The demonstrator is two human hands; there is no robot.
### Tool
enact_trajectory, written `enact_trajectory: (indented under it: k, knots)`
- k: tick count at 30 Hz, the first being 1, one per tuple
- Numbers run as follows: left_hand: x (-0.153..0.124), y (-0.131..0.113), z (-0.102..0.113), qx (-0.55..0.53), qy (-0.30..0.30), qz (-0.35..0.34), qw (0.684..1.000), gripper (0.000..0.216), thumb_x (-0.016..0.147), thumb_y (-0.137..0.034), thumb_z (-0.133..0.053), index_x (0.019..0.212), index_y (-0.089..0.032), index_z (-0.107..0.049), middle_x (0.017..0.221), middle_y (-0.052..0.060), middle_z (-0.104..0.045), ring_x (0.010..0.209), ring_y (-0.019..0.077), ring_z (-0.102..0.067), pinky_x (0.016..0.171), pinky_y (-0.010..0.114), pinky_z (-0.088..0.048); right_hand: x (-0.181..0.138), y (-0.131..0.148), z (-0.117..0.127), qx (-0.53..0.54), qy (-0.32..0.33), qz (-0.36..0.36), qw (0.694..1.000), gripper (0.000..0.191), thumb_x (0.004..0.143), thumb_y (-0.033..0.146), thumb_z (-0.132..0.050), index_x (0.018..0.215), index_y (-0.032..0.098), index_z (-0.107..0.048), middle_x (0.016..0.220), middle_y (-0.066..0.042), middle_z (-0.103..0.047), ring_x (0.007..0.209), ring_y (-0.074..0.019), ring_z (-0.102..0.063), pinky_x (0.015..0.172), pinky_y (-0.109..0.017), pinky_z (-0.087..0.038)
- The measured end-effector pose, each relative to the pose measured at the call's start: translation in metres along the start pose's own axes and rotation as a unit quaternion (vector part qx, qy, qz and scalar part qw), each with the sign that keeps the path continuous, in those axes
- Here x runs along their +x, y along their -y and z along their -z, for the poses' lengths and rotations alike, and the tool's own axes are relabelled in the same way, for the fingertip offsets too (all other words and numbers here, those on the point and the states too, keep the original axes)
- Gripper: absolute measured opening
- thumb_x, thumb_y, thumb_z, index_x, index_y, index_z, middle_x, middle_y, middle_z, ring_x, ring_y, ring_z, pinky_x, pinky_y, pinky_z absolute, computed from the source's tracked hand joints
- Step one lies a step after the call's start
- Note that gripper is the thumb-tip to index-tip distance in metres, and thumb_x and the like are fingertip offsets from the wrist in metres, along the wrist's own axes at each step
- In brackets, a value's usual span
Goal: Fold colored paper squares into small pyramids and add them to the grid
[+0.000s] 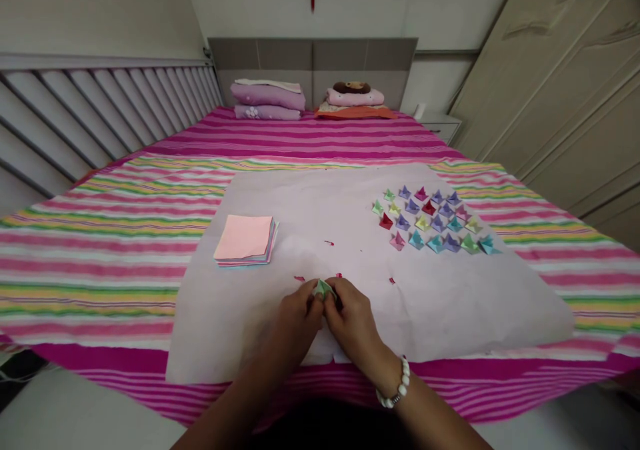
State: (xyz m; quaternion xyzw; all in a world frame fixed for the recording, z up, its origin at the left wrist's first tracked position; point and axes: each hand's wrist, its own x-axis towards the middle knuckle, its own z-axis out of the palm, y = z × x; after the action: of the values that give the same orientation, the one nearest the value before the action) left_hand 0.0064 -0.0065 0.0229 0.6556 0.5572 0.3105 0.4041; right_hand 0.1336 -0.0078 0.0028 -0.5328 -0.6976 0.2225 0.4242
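My left hand and my right hand meet over the near part of a large white sheet spread on the bed. Both pinch a small green folded paper piece between their fingertips. A bead bracelet sits on my right wrist. To the left lies a stack of square coloured papers with a pink sheet on top. At the right, several small folded paper shapes in many colours stand in rows.
The bed has a pink, yellow and green striped cover. Folded pillows and bedding lie by the headboard. Small red paper scraps dot the sheet. A slatted rail runs along the left, a wardrobe along the right.
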Motion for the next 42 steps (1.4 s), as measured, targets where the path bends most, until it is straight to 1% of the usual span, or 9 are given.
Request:
enact_trajectory:
  k: [9, 13, 17, 27, 29, 31, 33, 36, 42]
  knots:
    - [-0.003, -0.002, 0.002, 0.1, -0.027, -0.067, 0.992, 0.027, 0.087, -0.015, -0.039, 0.096, -0.021, -0.064, 0.078, 0.002, -0.07, 0.067, 0.0161, -0.063, 0.062, 0.026, -0.044, 0.004, 0.002, 0.003, 0.021, 0.004, -0.034, 0.999, 0.024, 0.083, 0.016, -0.052, 0.105, 0.018, -0.064, 0.09, -0.007, -0.07, 0.079, -0.0206, -0.063, 0.07, -0.031, -0.049]
    - [-0.004, -0.002, 0.001, 0.148, -0.026, -0.092, 0.984, 0.035, 0.087, -0.014, -0.038, 0.113, -0.021, -0.06, 0.098, 0.007, -0.073, 0.083, 0.0205, -0.067, 0.073, 0.031, -0.048, 0.008, 0.002, 0.005, -0.01, 0.001, -0.021, 1.0, 0.018, 0.082, 0.012, -0.05, 0.091, 0.017, -0.065, 0.082, -0.007, -0.067, 0.075, -0.0206, -0.061, 0.068, -0.031, -0.047]
    - [-0.004, 0.0, -0.002, 0.205, -0.043, -0.083, 0.974, 0.036, 0.086, -0.014, -0.039, 0.115, -0.021, -0.061, 0.095, 0.008, -0.074, 0.082, 0.0232, -0.068, 0.072, 0.034, -0.05, 0.008, 0.002, 0.004, -0.03, 0.008, -0.008, 0.999, 0.02, 0.081, 0.008, -0.046, 0.084, 0.018, -0.063, 0.079, -0.006, -0.066, 0.074, -0.0201, -0.06, 0.067, -0.03, -0.046]
    - [-0.002, 0.013, 0.001, 0.105, -0.065, -0.087, 0.989, 0.034, 0.087, -0.021, -0.047, 0.119, -0.019, -0.058, 0.081, 0.003, -0.07, 0.066, 0.0154, -0.064, 0.064, 0.028, -0.05, 0.011, 0.003, 0.006, 0.074, -0.042, -0.022, 0.996, 0.02, 0.071, 0.005, -0.048, 0.072, 0.019, -0.063, 0.074, -0.004, -0.062, 0.071, -0.0177, -0.059, 0.064, -0.028, -0.045]
    - [-0.004, 0.014, 0.005, 0.074, -0.07, -0.117, 0.988, 0.036, 0.087, -0.023, -0.051, 0.123, -0.019, -0.053, 0.092, 0.006, -0.068, 0.074, 0.0159, -0.065, 0.068, 0.029, -0.053, 0.012, 0.0, 0.007, 0.084, -0.047, -0.044, 0.994, 0.019, 0.069, 0.006, -0.048, 0.069, 0.019, -0.062, 0.07, -0.002, -0.061, 0.067, -0.0169, -0.058, 0.061, -0.027, -0.044]
    - [-0.008, 0.014, 0.012, 0.065, -0.076, -0.182, 0.978, 0.033, 0.087, -0.019, -0.051, 0.12, -0.02, -0.054, 0.116, 0.011, -0.062, 0.1, 0.02, -0.063, 0.083, 0.035, -0.053, 0.013, -0.002, 0.007, 0.094, -0.039, -0.076, 0.992, 0.017, 0.068, 0.007, -0.049, 0.067, 0.018, -0.062, 0.067, -0.001, -0.061, 0.063, -0.0163, -0.056, 0.059, -0.026, -0.043]
    - [-0.012, 0.015, 0.019, 0.087, -0.051, -0.246, 0.964, 0.032, 0.085, -0.011, -0.049, 0.114, -0.023, -0.058, 0.14, 0.013, -0.045, 0.128, 0.0243, -0.047, 0.1, 0.042, -0.045, 0.013, -0.005, 0.007, 0.105, -0.027, -0.107, 0.988, 0.014, 0.067, 0.01, -0.05, 0.066, 0.018, -0.062, 0.064, -0.001, -0.06, 0.061, -0.0159, -0.055, 0.057, -0.026, -0.042]
    - [-0.013, 0.017, 0.024, 0.127, 0.009, -0.265, 0.956, 0.032, 0.082, -0.008, -0.053, 0.108, -0.025, -0.062, 0.153, 0.009, -0.031, 0.137, 0.027, -0.036, 0.107, 0.048, -0.038, 0.015, -0.007, 0.005, 0.124, -0.014, -0.13, 0.984, 0.011, 0.066, 0.012, -0.051, 0.063, 0.018, -0.061, 0.062, 0.0, -0.059, 0.06, -0.0154, -0.053, 0.056, -0.025, -0.041]
    - [-0.003, 0.018, 0.026, 0.073, 0.048, -0.215, 0.973, 0.015, 0.081, -0.015, -0.062, 0.093, -0.023, -0.065, 0.135, 0.01, -0.054, 0.124, 0.0237, -0.053, 0.102, 0.044, -0.044, 0.016, -0.003, 0.009, 0.247, 0.041, -0.159, 0.955, 0.007, 0.065, 0.017, -0.055, 0.062, 0.018, -0.061, 0.053, 0.004, -0.053, 0.051, -0.0113, -0.046, 0.047, -0.021, -0.036]
